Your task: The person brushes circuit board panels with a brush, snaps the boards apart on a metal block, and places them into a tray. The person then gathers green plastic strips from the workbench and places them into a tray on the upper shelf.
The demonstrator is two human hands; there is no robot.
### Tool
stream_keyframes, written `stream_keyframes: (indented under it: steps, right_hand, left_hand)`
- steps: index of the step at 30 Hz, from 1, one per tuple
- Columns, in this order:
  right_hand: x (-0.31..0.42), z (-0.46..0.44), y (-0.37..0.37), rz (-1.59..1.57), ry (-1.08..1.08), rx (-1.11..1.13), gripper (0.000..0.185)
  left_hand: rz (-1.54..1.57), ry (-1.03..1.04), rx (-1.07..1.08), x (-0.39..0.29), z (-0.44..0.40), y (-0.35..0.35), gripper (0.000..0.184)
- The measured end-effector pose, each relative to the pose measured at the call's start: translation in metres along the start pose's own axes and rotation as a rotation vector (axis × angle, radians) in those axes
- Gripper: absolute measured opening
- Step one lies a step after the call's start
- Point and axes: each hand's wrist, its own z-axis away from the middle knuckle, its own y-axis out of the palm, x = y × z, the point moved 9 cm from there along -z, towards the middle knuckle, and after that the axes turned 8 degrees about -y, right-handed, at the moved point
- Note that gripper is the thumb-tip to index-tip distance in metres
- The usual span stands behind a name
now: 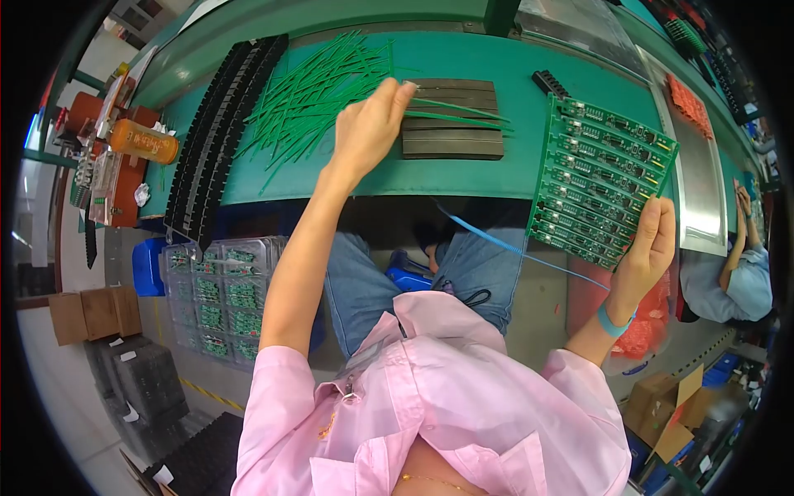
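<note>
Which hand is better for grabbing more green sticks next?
Probably the left. The left hand is right beside the pile of green sticks and seems to be pinching a few already. The right hand is farther off, busy holding the green board by its edge.

Between the blocks (452, 144) and the board (605, 169), a lane of bench (517, 178) runs front to back, pinched at the far end by a black connector (548, 83). Strips (318, 99) obstruct passage towards the racks (217, 136); a blue cord (504, 247) slants below.
</note>
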Motion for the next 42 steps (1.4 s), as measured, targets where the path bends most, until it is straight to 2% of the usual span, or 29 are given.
stream_keyframes:
  steps: [3,4,6,8,9,11,12,14,16,21,27,31,42]
  right_hand:
    - [0.007,-0.009,-0.001,0.018,-0.037,0.006,0.014]
    - [0.013,-0.015,0.003,0.020,-0.068,0.027,0.013]
    - [0.021,-0.024,0.014,0.019,-0.132,0.066,0.012]
    - [0.030,-0.032,0.031,0.036,-0.272,0.085,0.011]
    - [0.031,-0.039,0.040,0.035,-0.271,0.084,0.011]
    - [0.058,-0.046,0.073,0.220,-0.558,0.216,0.011]
    - [0.065,-0.048,0.087,0.283,-0.636,0.218,0.010]
    - [0.070,-0.055,0.112,0.343,-0.716,0.224,0.011]
    - [0.079,-0.049,0.141,0.416,-0.982,0.276,0.012]
    - [0.062,-0.047,0.187,0.499,-1.015,0.430,0.012]
    - [0.081,-0.048,0.193,0.557,-1.013,0.430,0.013]
    - [0.062,-0.057,0.200,0.523,-0.907,0.532,0.013]
    - [0.063,-0.055,0.200,0.507,-0.762,0.492,0.015]
  left_hand:
    - [0.166,0.051,-0.123,0.008,-0.005,-0.026,0.041]
    - [0.167,0.052,-0.119,0.013,-0.005,-0.035,0.041]
    - [0.138,0.014,-0.286,0.028,-0.002,-0.071,0.040]
    - [0.032,-0.067,-0.375,0.046,0.005,-0.095,0.041]
    - [0.030,-0.066,-0.374,0.054,0.009,-0.102,0.041]
    - [-0.238,-0.215,-0.393,0.080,0.015,-0.114,0.033]
    - [-0.240,-0.215,-0.395,0.090,0.018,-0.116,0.033]
    - [-0.417,-0.085,-0.556,0.099,0.030,-0.122,0.027]
    - [-0.591,0.046,-0.707,0.098,0.046,-0.122,0.024]
    - [-0.367,-0.028,-0.669,0.099,0.083,-0.120,0.027]
    - [-0.243,-0.085,-0.603,0.095,0.118,-0.103,0.025]
    - [-0.167,-0.134,-0.571,0.100,0.132,-0.096,0.024]
    - [-0.081,-0.164,-0.521,0.084,0.146,-0.097,0.023]
